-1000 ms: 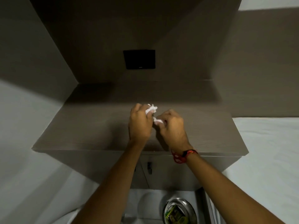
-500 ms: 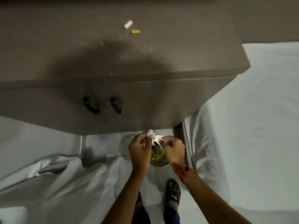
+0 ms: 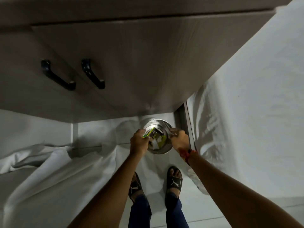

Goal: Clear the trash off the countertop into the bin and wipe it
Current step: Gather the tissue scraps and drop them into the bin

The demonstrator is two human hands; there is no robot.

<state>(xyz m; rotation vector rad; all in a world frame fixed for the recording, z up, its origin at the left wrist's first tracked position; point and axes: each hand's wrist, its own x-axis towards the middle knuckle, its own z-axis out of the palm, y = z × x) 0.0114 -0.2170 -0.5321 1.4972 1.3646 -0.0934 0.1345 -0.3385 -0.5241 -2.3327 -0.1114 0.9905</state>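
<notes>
Both arms reach down to the steel bin (image 3: 166, 125) on the floor below the counter (image 3: 148, 7). Left hand (image 3: 139, 143) fingers pinch a green wrapper (image 3: 150, 133) above it; right hand (image 3: 180, 139) fingers grip the rim.

So the bin (image 3: 167, 129) is a small round shiny metal one, sitting upright on the floor right below the cabinet's front edge, open at the top. Inside there's a pile of trash: a green-and-yellow wrapper (image 3: 152, 134) poking up at the left side of the opening, tilted, plus some crumpled white paper (image 3: 155, 143) lower down in the middle. Only a strip of the desk (image 3: 115, 7) shows along the top, greyish brown, too little to tell its state.
</notes>
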